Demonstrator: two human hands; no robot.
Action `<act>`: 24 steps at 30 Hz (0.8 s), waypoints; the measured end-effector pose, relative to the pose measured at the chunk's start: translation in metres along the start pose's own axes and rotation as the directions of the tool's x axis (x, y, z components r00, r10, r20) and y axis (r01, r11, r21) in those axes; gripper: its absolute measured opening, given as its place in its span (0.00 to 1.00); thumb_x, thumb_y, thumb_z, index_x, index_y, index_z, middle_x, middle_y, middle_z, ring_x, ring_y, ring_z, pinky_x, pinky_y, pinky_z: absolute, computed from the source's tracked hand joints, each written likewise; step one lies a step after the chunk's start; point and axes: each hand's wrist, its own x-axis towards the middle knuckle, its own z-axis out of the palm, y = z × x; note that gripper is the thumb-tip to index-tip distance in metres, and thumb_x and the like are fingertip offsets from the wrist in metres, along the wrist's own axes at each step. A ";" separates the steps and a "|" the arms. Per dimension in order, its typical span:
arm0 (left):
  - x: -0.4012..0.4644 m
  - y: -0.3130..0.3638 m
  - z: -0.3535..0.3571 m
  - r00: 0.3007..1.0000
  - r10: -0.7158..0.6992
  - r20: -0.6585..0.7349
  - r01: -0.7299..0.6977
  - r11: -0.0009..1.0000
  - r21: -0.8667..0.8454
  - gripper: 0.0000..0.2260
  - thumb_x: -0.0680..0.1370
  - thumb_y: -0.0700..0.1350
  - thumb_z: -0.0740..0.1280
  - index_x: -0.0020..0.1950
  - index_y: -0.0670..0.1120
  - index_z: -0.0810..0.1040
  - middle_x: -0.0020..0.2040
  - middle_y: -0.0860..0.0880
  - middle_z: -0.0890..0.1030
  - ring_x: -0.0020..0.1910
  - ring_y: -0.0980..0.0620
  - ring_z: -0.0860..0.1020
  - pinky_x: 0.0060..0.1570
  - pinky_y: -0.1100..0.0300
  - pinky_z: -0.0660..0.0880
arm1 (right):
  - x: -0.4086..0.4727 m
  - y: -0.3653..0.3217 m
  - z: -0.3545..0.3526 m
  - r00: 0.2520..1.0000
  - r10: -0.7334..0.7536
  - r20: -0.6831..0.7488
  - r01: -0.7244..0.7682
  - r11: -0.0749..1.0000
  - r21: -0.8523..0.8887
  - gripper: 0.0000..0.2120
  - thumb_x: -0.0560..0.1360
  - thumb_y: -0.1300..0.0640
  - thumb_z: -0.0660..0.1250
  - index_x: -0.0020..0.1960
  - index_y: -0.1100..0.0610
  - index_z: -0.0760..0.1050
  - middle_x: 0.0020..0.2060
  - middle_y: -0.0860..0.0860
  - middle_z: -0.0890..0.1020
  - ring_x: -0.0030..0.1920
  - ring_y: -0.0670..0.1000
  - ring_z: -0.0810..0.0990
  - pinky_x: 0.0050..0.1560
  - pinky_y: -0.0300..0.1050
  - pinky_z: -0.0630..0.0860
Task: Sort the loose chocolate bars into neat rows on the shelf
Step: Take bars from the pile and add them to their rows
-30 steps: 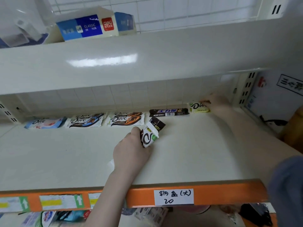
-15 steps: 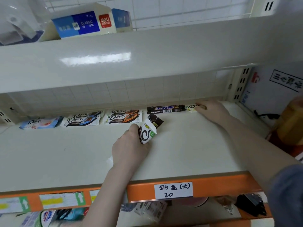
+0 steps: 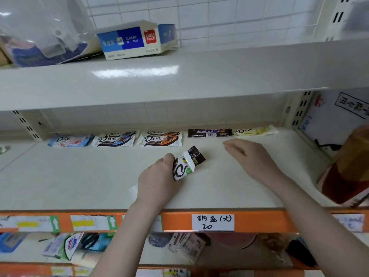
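My left hand [image 3: 157,180] grips a small stack of chocolate bars [image 3: 186,162] in white and dark wrappers, held over the middle of the cream shelf [image 3: 79,176]. My right hand [image 3: 251,156] hovers empty with relaxed fingers just in front of the back row. Along the back wall lie a blue-and-white Dove bar [image 3: 68,140], a Dove pile with dark swirls [image 3: 115,139], a Dove pile with orange [image 3: 160,138], a long dark bar [image 3: 209,132] and a pale green Dove bar [image 3: 254,131].
The upper shelf [image 3: 179,76] overhangs the row and bears a blue-and-white box [image 3: 135,40] and a clear plastic bag [image 3: 40,33]. An orange front rail [image 3: 175,220] carries paper labels. A red-and-yellow package [image 3: 347,168] stands at the right. Packets fill the shelf below.
My right hand has let go of the pale green Dove bar at the back right and pulled back toward the middle. My left hand has kept its stack in place.
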 end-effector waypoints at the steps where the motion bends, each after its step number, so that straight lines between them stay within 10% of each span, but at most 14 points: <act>1: -0.002 0.001 0.000 1.000 0.010 0.010 -0.010 1.000 0.002 0.12 0.74 0.51 0.64 0.53 0.47 0.68 0.46 0.49 0.77 0.45 0.45 0.77 0.35 0.59 0.63 | -0.007 -0.006 0.005 0.999 0.013 0.036 -0.016 0.996 0.083 0.12 0.78 0.52 0.60 0.56 0.55 0.78 0.48 0.46 0.82 0.50 0.48 0.78 0.52 0.44 0.72; 8: -0.014 0.012 0.000 0.996 0.072 0.044 -0.070 0.997 -0.034 0.14 0.73 0.51 0.65 0.55 0.48 0.68 0.48 0.49 0.78 0.47 0.46 0.77 0.35 0.58 0.64 | -0.015 -0.028 0.028 0.960 0.030 0.279 -0.159 0.877 0.454 0.07 0.75 0.62 0.65 0.50 0.56 0.79 0.37 0.49 0.83 0.32 0.42 0.80 0.32 0.33 0.73; 16: -0.013 -0.007 -0.008 0.990 0.090 0.104 -0.052 0.944 -0.326 0.20 0.67 0.61 0.72 0.47 0.51 0.68 0.39 0.54 0.76 0.39 0.51 0.76 0.33 0.57 0.67 | -0.011 -0.015 0.012 0.959 0.124 0.256 -0.255 0.775 0.578 0.05 0.74 0.65 0.65 0.46 0.58 0.78 0.34 0.51 0.83 0.30 0.45 0.80 0.31 0.35 0.76; 24: -0.002 -0.019 -0.012 0.994 0.021 0.109 0.040 0.846 -0.531 0.15 0.67 0.49 0.75 0.47 0.46 0.74 0.37 0.56 0.77 0.36 0.58 0.74 0.33 0.65 0.67 | -0.009 0.001 0.000 0.925 0.169 0.341 -0.347 0.745 0.570 0.04 0.74 0.62 0.66 0.49 0.59 0.77 0.40 0.56 0.84 0.35 0.50 0.82 0.34 0.39 0.79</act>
